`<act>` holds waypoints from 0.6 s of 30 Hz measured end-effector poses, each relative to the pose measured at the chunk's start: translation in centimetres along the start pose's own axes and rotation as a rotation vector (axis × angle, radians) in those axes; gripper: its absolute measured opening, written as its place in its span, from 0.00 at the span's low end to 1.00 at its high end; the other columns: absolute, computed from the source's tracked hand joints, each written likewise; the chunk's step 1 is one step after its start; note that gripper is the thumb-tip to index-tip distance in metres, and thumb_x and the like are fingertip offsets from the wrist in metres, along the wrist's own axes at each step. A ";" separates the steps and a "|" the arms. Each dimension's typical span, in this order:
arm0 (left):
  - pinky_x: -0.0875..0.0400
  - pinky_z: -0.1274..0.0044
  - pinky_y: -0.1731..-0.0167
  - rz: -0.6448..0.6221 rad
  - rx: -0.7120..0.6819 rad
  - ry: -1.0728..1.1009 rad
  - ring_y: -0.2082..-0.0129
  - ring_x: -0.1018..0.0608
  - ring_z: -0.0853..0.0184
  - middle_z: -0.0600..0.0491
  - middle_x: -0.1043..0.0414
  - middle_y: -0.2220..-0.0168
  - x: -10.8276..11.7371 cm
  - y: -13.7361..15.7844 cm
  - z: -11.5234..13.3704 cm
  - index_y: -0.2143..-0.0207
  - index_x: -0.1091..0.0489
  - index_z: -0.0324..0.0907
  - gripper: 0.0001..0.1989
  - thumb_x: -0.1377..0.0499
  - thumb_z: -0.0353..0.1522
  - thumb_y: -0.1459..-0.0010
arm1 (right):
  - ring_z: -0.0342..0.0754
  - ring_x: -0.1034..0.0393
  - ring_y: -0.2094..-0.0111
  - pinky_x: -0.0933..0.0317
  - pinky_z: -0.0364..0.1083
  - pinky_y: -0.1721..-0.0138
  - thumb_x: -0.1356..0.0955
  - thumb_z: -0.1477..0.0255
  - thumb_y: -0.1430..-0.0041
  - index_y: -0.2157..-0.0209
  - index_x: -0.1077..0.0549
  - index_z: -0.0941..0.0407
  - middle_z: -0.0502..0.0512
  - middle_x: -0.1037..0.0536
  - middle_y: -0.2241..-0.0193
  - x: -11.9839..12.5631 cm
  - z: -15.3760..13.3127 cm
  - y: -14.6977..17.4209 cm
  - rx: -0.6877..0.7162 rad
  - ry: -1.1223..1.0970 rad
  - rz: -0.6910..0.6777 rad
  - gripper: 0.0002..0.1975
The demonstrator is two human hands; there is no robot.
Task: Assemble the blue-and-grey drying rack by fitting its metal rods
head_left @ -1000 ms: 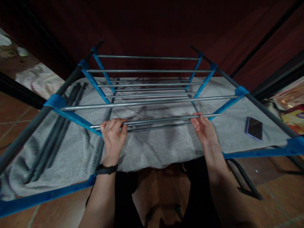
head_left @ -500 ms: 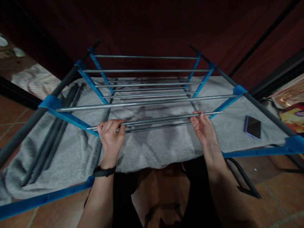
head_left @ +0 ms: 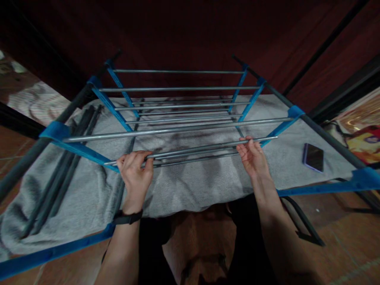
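My left hand (head_left: 135, 168), with a black band at the wrist, is closed around the left part of a thin grey metal rod (head_left: 196, 149). Pinched between my right hand's (head_left: 253, 156) thumb and fingers is the same rod near its right end, which sticks out past the fingertips. The rod lies a little tilted, its right end higher in the picture, in front of a rack's long crossbar (head_left: 178, 130). Blue plastic side pieces (head_left: 80, 151) carry the rack's bars, one of them just behind my left hand. Another bar (head_left: 196, 159) runs just below the held rod.
A grey blanket (head_left: 190, 186) lies under the rack. Several dark tubes (head_left: 61, 178) rest on it at left, and a phone (head_left: 314, 157) lies at right. Thick dark poles (head_left: 329, 139) edge the rack on both sides. Behind stands a dark red surface (head_left: 178, 31).
The view has shifted slightly, so the rack appears a little farther left. The held rod is tilted slightly more, right end up. Both hands keep their hold.
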State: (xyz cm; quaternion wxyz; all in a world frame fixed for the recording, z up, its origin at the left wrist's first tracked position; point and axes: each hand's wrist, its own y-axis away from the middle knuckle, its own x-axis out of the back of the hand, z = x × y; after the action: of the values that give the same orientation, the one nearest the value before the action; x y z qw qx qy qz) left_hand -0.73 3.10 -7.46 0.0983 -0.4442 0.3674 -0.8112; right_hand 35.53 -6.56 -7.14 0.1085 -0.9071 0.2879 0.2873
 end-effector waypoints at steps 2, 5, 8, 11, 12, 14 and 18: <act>0.40 0.66 0.49 0.003 0.004 -0.005 0.58 0.23 0.61 0.52 0.22 0.63 0.0 0.0 0.0 0.62 0.25 0.46 0.07 0.42 0.34 0.39 | 0.40 0.23 0.66 0.26 0.41 0.58 0.24 0.67 0.47 0.69 0.27 0.53 0.48 0.19 0.63 0.1 0.0 -0.1 0.000 0.001 -0.010 0.10; 0.41 0.66 0.49 0.017 -0.006 -0.001 0.58 0.23 0.61 0.52 0.22 0.62 0.0 0.1 0.1 0.61 0.25 0.46 0.07 0.42 0.34 0.39 | 0.40 0.23 0.66 0.25 0.41 0.59 0.23 0.67 0.47 0.67 0.26 0.52 0.47 0.19 0.63 0.2 0.1 -0.1 -0.008 0.001 -0.005 0.10; 0.41 0.65 0.49 0.043 -0.029 0.002 0.58 0.23 0.60 0.51 0.22 0.62 0.2 0.1 0.1 0.61 0.25 0.45 0.06 0.42 0.34 0.39 | 0.40 0.24 0.67 0.26 0.42 0.59 0.23 0.67 0.47 0.66 0.25 0.52 0.47 0.19 0.62 0.2 0.1 -0.2 -0.009 -0.005 -0.006 0.10; 0.41 0.65 0.49 0.067 -0.032 -0.008 0.59 0.23 0.60 0.51 0.22 0.63 0.3 0.1 0.1 0.61 0.25 0.46 0.06 0.42 0.34 0.39 | 0.40 0.23 0.66 0.26 0.42 0.59 0.23 0.67 0.48 0.66 0.25 0.52 0.48 0.19 0.62 0.0 0.1 -0.1 -0.006 -0.020 -0.018 0.10; 0.40 0.65 0.50 0.075 -0.029 -0.013 0.59 0.23 0.60 0.51 0.22 0.63 0.4 0.1 0.1 0.61 0.25 0.46 0.06 0.42 0.34 0.39 | 0.40 0.24 0.66 0.26 0.42 0.59 0.23 0.68 0.48 0.67 0.25 0.52 0.48 0.19 0.63 0.0 0.1 -0.1 -0.008 -0.027 -0.021 0.10; 0.40 0.65 0.50 0.089 -0.018 -0.022 0.60 0.23 0.61 0.51 0.22 0.64 0.5 0.1 0.2 0.61 0.25 0.46 0.06 0.42 0.33 0.39 | 0.40 0.24 0.66 0.26 0.42 0.58 0.23 0.68 0.48 0.67 0.25 0.52 0.48 0.19 0.63 -0.1 0.2 0.0 -0.020 -0.039 -0.021 0.10; 0.41 0.64 0.49 0.086 -0.012 -0.038 0.60 0.23 0.60 0.51 0.22 0.64 0.5 0.1 0.2 0.62 0.25 0.45 0.06 0.42 0.32 0.39 | 0.40 0.24 0.66 0.26 0.42 0.57 0.22 0.70 0.50 0.69 0.26 0.53 0.47 0.19 0.64 -0.1 0.6 -0.1 -0.060 -0.058 0.000 0.10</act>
State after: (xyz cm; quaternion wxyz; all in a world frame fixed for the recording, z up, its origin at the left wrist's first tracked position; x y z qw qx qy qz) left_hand -0.90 2.69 -7.15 0.1375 -0.4439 0.3891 -0.7954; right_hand 35.26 -6.18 -7.57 0.0896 -0.9012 0.2759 0.3220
